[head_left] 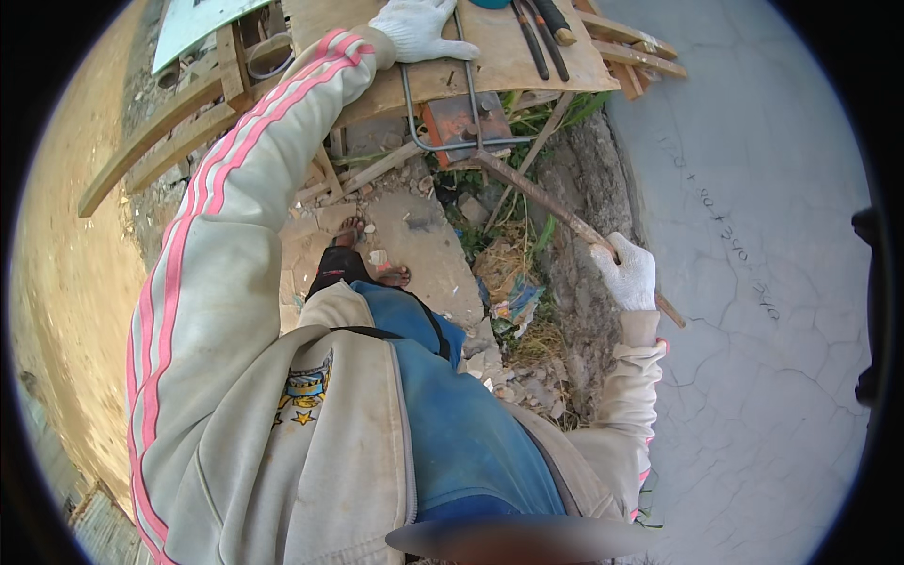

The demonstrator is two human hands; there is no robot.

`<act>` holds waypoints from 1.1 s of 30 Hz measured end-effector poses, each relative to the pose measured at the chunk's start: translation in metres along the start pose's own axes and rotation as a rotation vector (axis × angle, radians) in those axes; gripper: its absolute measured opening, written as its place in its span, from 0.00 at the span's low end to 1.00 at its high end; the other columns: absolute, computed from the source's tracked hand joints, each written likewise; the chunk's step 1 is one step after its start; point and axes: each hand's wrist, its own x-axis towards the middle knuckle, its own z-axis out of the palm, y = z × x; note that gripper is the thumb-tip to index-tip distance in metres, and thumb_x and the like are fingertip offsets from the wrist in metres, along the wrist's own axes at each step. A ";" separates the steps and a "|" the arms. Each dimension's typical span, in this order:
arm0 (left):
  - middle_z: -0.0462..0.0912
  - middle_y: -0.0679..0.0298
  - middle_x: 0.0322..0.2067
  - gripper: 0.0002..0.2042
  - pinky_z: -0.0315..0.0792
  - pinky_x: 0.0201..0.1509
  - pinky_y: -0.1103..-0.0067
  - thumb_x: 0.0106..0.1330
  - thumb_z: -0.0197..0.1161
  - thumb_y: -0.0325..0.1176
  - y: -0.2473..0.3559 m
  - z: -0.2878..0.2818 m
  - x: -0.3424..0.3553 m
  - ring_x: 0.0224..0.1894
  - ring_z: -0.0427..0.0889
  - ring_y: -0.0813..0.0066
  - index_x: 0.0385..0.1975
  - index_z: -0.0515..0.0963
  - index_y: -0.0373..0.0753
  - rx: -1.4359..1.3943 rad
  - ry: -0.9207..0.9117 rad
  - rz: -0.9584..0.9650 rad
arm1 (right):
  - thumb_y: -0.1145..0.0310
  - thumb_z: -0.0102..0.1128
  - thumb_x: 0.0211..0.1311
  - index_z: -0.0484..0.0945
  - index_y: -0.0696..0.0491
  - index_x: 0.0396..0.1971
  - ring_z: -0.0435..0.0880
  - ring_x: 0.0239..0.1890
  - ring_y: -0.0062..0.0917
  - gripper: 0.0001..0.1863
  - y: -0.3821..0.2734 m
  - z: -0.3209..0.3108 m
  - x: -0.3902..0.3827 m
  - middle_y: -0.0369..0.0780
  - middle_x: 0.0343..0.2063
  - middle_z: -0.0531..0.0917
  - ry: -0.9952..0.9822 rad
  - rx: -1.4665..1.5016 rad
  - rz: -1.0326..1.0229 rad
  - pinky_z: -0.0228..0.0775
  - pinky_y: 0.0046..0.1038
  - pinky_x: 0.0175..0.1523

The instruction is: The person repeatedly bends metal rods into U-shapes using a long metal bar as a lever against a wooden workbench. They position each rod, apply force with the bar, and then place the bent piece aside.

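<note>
My left hand (419, 30), in a white knit glove, lies flat on the plywood top (377, 99), thumb stretched out across a thin grey steel rod (411, 111). The rod is bent into a U that juts past the board's near edge. Beneath that bend sits a rusty reddish metal block (443, 121) with short pegs on it. My right hand (629, 278), also gloved, is closed round a long rusty metal bar (551, 202). The bar's far end meets the rod beside the block; its near end sticks out below my hand.
Pliers-like tools with dark handles (539, 42) lie on the board's right side, near a teal object (490, 3). Wooden planks (155, 141) stick out at left. A grey cracked wall (753, 235) stands close at right. Rubble and weeds (513, 268) surround the concrete slab (424, 250) underfoot.
</note>
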 end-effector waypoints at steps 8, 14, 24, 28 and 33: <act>0.72 0.43 0.72 0.62 0.55 0.76 0.51 0.58 0.53 0.86 0.000 0.000 0.001 0.76 0.67 0.47 0.73 0.69 0.28 0.001 0.005 0.002 | 0.50 0.70 0.67 0.71 0.57 0.28 0.60 0.27 0.47 0.25 -0.004 -0.008 0.002 0.50 0.21 0.66 0.006 -0.051 -0.002 0.66 0.37 0.31; 0.72 0.43 0.72 0.62 0.55 0.76 0.51 0.57 0.53 0.86 -0.001 0.001 0.001 0.76 0.67 0.47 0.73 0.69 0.28 -0.003 0.007 -0.009 | 0.47 0.71 0.66 0.75 0.54 0.29 0.71 0.27 0.50 0.24 -0.012 0.001 -0.008 0.49 0.21 0.72 0.027 -0.063 0.037 0.69 0.39 0.32; 0.72 0.43 0.72 0.62 0.55 0.75 0.50 0.57 0.53 0.87 0.001 -0.002 0.001 0.76 0.67 0.46 0.73 0.69 0.28 0.015 0.024 -0.003 | 0.45 0.70 0.65 0.82 0.54 0.34 0.78 0.29 0.49 0.23 0.031 -0.033 -0.053 0.50 0.24 0.78 -0.091 -0.096 0.232 0.72 0.40 0.37; 0.72 0.43 0.72 0.63 0.55 0.75 0.50 0.56 0.53 0.87 -0.001 0.000 0.002 0.76 0.67 0.46 0.73 0.69 0.28 0.011 0.026 0.012 | 0.46 0.68 0.66 0.81 0.55 0.35 0.75 0.29 0.46 0.23 0.069 -0.045 -0.091 0.50 0.25 0.77 -0.048 -0.104 0.403 0.71 0.40 0.39; 0.72 0.44 0.72 0.63 0.55 0.75 0.50 0.56 0.53 0.87 -0.003 0.003 0.004 0.76 0.67 0.46 0.73 0.69 0.28 0.009 0.035 0.037 | 0.47 0.68 0.66 0.79 0.56 0.34 0.72 0.28 0.43 0.23 0.064 -0.022 -0.125 0.49 0.25 0.75 0.112 -0.065 0.475 0.70 0.39 0.38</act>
